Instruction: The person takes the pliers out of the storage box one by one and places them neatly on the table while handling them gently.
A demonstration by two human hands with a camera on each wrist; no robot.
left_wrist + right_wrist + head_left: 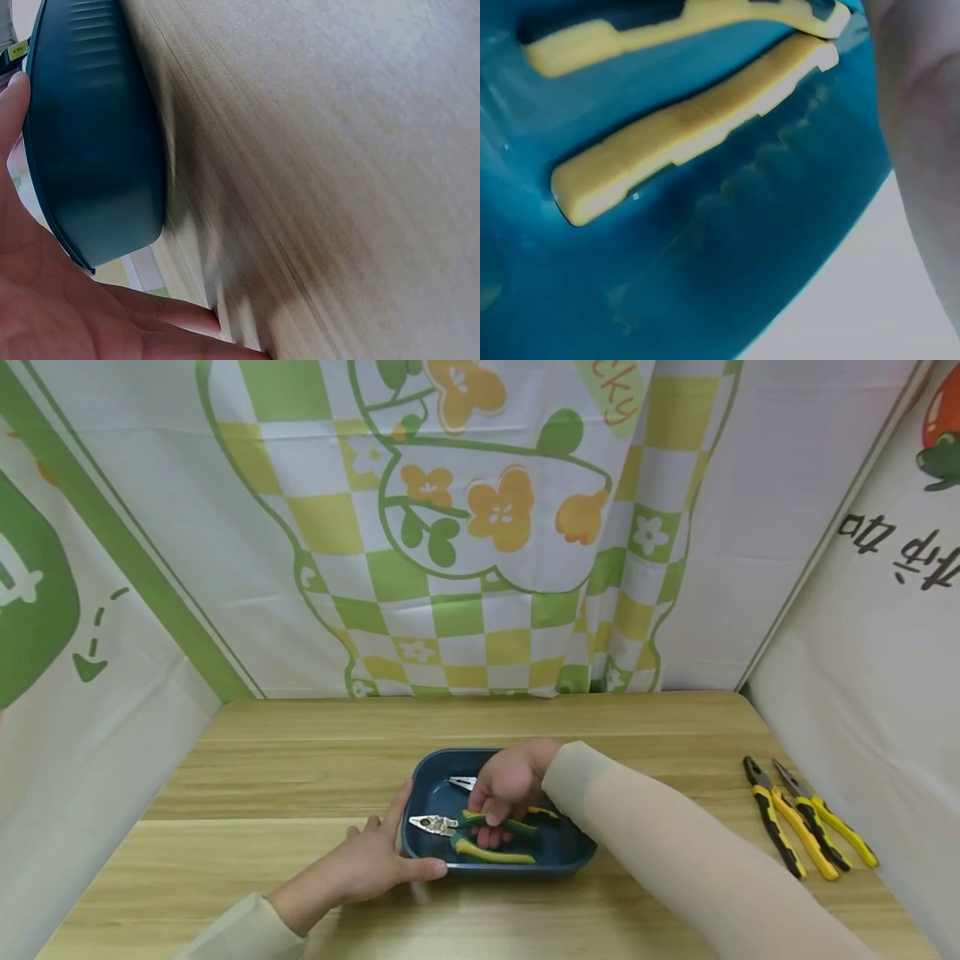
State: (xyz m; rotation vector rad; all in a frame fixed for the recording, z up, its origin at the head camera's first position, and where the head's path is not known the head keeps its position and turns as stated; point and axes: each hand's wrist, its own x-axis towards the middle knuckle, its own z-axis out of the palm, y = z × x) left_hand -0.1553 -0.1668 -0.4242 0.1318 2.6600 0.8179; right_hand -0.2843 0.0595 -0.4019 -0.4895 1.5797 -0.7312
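Note:
A dark blue tray (pixel 566 852) stands on the table. My left hand (pixel 375 860) rests against its left end, thumb along the front rim and fingers spread along the side; the left wrist view shows fingertips reaching the table. Inside the tray, my right hand (pixel 513 781) grips the upper handle of combination pliers (pixel 435 825) with green and yellow handles, their jaws pointing left. Behind them lies a second pair of pliers (pixel 462 782), mostly hidden by the right hand. Its yellow and black handles (pixel 682 124) show in the right wrist view.
On the right side of the table (pixel 300 777) lie long-nose pliers (pixel 821 814) and another pair of pliers (pixel 787 818), both with yellow and black handles. A patterned curtain (pixel 495 610) hangs behind the table, with printed cloth at either side.

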